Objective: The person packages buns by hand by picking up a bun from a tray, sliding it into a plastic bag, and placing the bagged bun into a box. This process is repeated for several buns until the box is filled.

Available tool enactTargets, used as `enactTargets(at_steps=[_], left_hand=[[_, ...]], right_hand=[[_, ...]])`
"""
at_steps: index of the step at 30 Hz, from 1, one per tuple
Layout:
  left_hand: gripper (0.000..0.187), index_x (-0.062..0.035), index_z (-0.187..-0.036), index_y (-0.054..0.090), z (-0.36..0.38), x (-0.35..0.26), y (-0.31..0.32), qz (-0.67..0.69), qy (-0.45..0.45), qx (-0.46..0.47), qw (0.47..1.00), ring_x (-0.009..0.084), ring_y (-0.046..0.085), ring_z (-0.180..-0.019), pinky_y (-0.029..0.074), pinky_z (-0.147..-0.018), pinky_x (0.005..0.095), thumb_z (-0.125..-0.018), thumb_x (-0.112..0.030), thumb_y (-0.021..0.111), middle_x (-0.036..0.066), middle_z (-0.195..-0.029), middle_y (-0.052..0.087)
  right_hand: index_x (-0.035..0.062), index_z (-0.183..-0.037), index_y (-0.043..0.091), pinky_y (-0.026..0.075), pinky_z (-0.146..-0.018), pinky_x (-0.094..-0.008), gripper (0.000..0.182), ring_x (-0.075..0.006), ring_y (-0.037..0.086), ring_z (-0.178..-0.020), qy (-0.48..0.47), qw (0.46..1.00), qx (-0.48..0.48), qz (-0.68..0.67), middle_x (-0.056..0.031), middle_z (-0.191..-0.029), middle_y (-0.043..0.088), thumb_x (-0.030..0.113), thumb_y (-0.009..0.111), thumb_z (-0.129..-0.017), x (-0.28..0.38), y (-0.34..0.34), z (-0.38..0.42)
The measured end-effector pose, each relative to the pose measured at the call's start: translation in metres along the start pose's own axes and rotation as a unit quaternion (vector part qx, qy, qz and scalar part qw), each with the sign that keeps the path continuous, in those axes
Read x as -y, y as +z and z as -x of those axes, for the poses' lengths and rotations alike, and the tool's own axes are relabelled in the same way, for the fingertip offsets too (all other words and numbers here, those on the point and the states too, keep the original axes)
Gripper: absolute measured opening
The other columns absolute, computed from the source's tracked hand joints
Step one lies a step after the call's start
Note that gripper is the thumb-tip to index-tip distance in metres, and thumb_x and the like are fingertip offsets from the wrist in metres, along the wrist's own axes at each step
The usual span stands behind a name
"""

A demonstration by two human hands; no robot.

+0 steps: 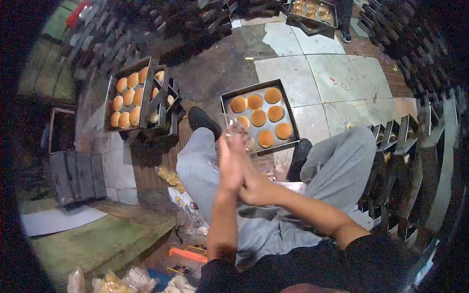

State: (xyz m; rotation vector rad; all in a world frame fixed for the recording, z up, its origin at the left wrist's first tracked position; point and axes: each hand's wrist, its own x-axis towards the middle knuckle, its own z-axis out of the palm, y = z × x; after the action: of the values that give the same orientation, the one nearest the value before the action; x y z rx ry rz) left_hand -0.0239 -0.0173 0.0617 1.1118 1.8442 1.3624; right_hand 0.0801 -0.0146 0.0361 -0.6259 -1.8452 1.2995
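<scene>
My left hand [228, 163] and my right hand [250, 178] are pressed together in front of my knees, slightly blurred. A clear, crinkled plastic bag [235, 126] sticks out past the fingertips, pinched between the two hands; how the fingers lie on it is partly hidden. Just beyond is a dark square metal tray [292, 117] on the floor between my feet. Several round golden-brown buns [259, 117] lie in it, spaced apart. The bag overlaps the tray's near left part.
At the left, stacked trays [150, 97] hold more buns [128, 97]. Another tray [312, 30] with baked goods is at the far top, near a person's leg [345, 19]. Dark trays [405, 146] line the right. An orange tool [188, 254] and bagged items [122, 281] are lower left.
</scene>
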Motion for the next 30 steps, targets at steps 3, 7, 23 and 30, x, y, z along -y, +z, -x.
enactTargets(at_steps=[3, 7, 23, 30], left_hand=[[0.055, -0.004, -0.146, 0.046, -0.043, 0.035, -0.044, 0.297, -0.172, -0.174, 0.923, 0.0215, 0.055, -0.121, 0.047, -0.099, 0.0375, -0.106, -0.039, 0.057, 0.011, -0.143, 0.054], [0.054, -0.0047, -0.146, 0.048, -0.076, 0.093, -0.11, 0.342, -0.175, -0.308, 0.871, 0.0197, 0.057, -0.12, 0.048, -0.1, 0.0374, -0.107, -0.042, 0.052, 0.009, -0.138, 0.058], [0.061, -0.0057, -0.153, 0.039, -0.083, 0.076, -0.11, 0.41, -0.198, -0.233, 0.859, 0.0323, 0.06, -0.129, 0.056, -0.089, 0.0383, -0.106, -0.043, 0.049, 0.015, -0.148, 0.053], [0.049, -0.0089, -0.142, 0.05, -0.07, 0.093, -0.088, 0.467, -0.13, -0.224, 0.845, 0.029, 0.064, -0.118, 0.055, -0.091, 0.0434, -0.106, -0.042, 0.051, 0.01, -0.129, 0.063]], right_hand=[[-0.002, -0.141, 0.05, 0.04, -0.114, -0.0504, 0.06, -0.0472, 0.048, -0.136, 0.001, 0.998, 0.058, -0.02, -0.0299, -0.145, 0.05, 0.008, 0.059, -0.083, -0.01, 0.022, -0.032], [-0.0012, -0.126, 0.057, 0.051, -0.097, -0.0514, 0.043, -0.0453, 0.062, -0.11, 0.122, 0.968, 0.155, 0.153, -0.0262, -0.118, 0.063, 0.012, 0.06, -0.085, -0.18, 0.063, -0.05], [0.0014, -0.116, 0.066, 0.058, -0.078, -0.0463, 0.05, -0.0343, 0.066, -0.101, 0.336, 0.899, 0.143, 0.244, -0.0206, -0.112, 0.066, 0.041, 0.076, -0.087, -0.461, 0.054, -0.061], [0.0015, -0.142, 0.048, 0.058, -0.081, -0.0328, 0.067, -0.0213, 0.067, -0.101, 0.42, 0.805, 0.042, -0.417, -0.0096, -0.121, 0.066, 0.024, 0.082, -0.089, -0.126, -0.022, -0.055]])
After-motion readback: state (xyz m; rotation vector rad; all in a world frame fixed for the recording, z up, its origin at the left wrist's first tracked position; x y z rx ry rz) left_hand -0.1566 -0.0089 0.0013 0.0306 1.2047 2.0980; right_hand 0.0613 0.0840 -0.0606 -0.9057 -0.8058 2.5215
